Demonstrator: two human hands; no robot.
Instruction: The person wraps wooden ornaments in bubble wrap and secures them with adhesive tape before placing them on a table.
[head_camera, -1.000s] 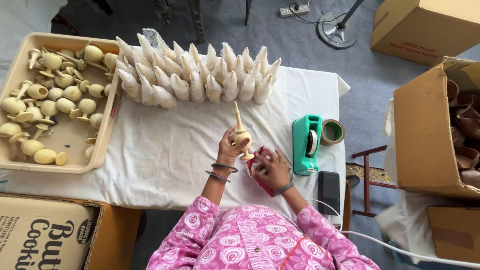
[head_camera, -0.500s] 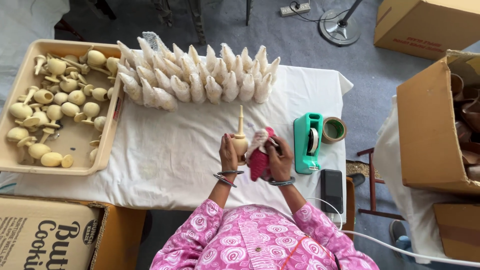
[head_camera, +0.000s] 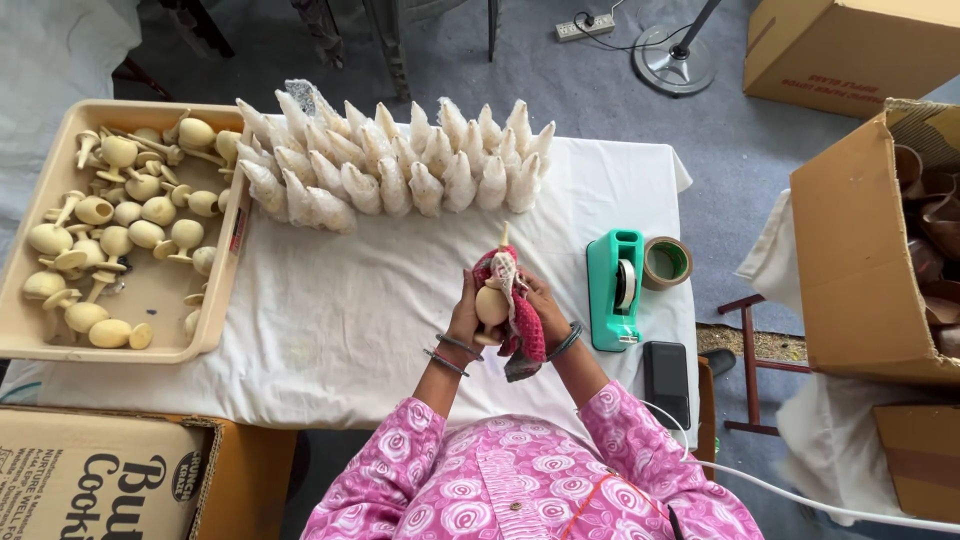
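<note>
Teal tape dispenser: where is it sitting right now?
In the head view, the teal tape dispenser stands on the white tablecloth, right of the hands, beside the brown tape roll and above the black phone.

— What colour is the cloth (head_camera: 522, 330) by the wooden piece (head_camera: 491, 303)?
— Red and white. The wood is pale yellow, like the pieces in the cream tray (head_camera: 60, 180).
— And the counter (head_camera: 350, 300)?
— It has a white sheet. The wrapped bundles (head_camera: 400, 170) are white too.
— The tape holder (head_camera: 615, 290)?
— Green. The tape roll (head_camera: 667, 262) is brown. The sleeves (head_camera: 380, 480) are pink with white swirls.
</note>
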